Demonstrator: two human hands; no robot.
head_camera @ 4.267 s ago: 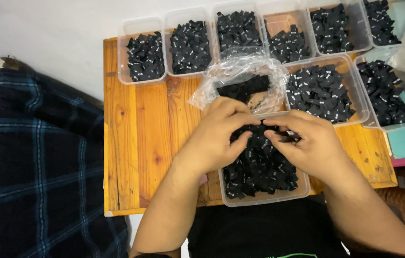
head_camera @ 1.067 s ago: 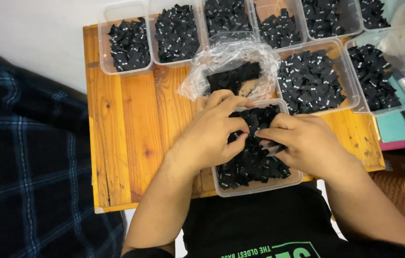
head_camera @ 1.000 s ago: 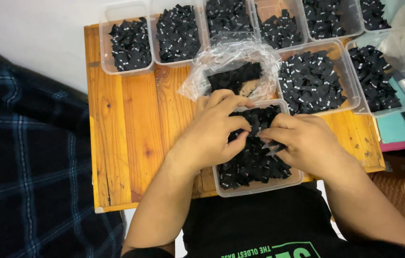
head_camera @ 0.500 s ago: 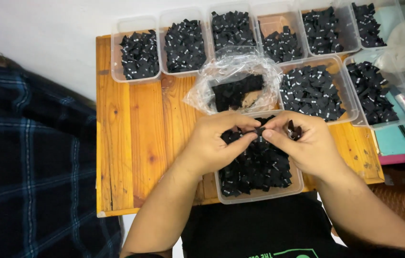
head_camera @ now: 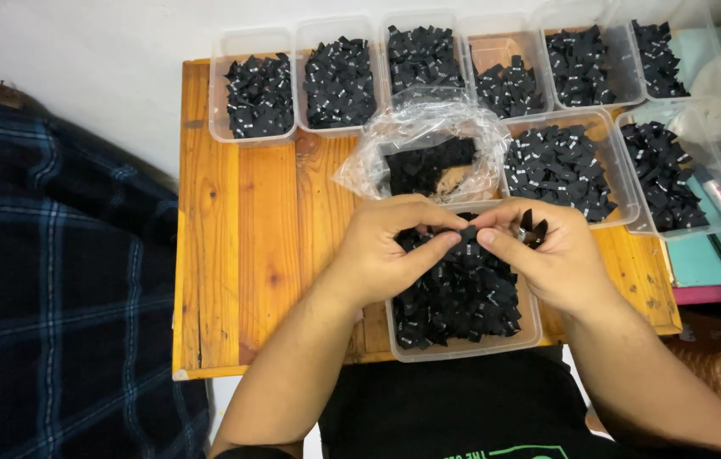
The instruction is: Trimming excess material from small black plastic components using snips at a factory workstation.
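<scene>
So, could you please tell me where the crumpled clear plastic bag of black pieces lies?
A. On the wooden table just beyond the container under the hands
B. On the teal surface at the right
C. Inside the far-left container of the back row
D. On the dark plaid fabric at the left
A: the clear plastic bag rests on the wooden table, directly behind the clear container that both hands work over.

place: looks like a small home sorting setup
clues: wooden table [head_camera: 250,255], clear plastic tubs [head_camera: 258,93] of black pieces, plaid fabric [head_camera: 54,280]
</scene>
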